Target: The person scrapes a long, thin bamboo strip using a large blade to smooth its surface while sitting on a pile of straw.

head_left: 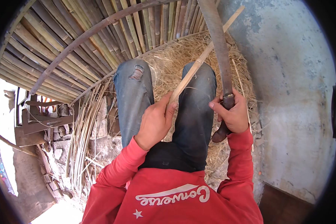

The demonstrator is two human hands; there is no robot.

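Left hand (155, 123) on bamboo strip (198, 65) — right hand (233, 114) round knife (220, 56)

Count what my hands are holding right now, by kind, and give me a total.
Bamboo strip, held in the left hand: 1
Long blade with dark handle, gripped by the right hand: 1
Total: 2

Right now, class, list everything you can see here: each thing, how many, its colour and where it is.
bamboo strip: one, pale tan, across the knees, held by the left hand
long knife: one, dark grey blade, dark handle, right side
bamboo screen: one, green-brown slats, upper left
shavings: one heap, straw yellow, under the legs
wall: one, grey-white, right
left hand: one, gripping the strip
right hand: one, gripping the knife handle
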